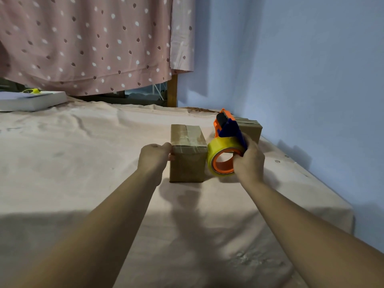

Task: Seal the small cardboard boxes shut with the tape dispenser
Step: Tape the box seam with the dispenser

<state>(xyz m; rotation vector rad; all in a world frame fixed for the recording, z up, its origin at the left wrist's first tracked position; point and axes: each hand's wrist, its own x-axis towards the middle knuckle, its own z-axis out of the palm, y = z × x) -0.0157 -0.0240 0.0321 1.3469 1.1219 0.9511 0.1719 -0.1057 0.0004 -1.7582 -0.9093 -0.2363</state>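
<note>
While the left hand [154, 157] curls its fingers round the near left edge of a small brown cardboard box [188, 161] standing on the pale pink sheet [83, 163], the right hand [248, 160] grips an orange-and-blue tape dispenser [225, 142] just beside the box's right side. A second taped cardboard box [250, 129] sits behind the dispenser.
</note>
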